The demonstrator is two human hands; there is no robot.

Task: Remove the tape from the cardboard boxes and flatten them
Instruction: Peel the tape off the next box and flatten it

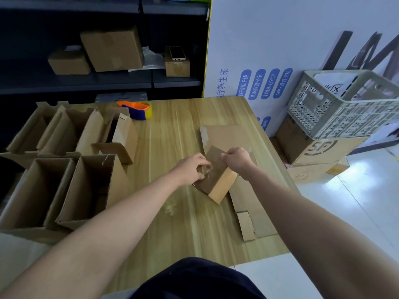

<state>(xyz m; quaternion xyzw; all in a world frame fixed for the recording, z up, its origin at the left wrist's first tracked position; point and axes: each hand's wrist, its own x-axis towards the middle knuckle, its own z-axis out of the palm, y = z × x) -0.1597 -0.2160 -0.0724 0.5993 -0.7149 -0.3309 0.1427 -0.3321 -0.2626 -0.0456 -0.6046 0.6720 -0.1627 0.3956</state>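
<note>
Tilting on one corner, a small cardboard box (218, 182) is held against flattened cardboard sheets (224, 134) on the right-hand side of a pale wood-grain table (172, 229). Its broad face is seen in dull brown shadow and its narrow side in lighter tan, with crisp, square edges. A crumpled wad of clear tape (205, 169) is gripped in the curled fingers of the left hand (191, 169) at the box's left edge, while the upper corner is pinched by the right hand (237, 159). A glossy tape scrap (169, 207) is seen on the tabletop nearer the person. Open corrugated boxes (86, 190), flaps raised, are ranged along the left, and an orange-and-blue tape dispenser (136, 108) is set at the far edge.
</note>
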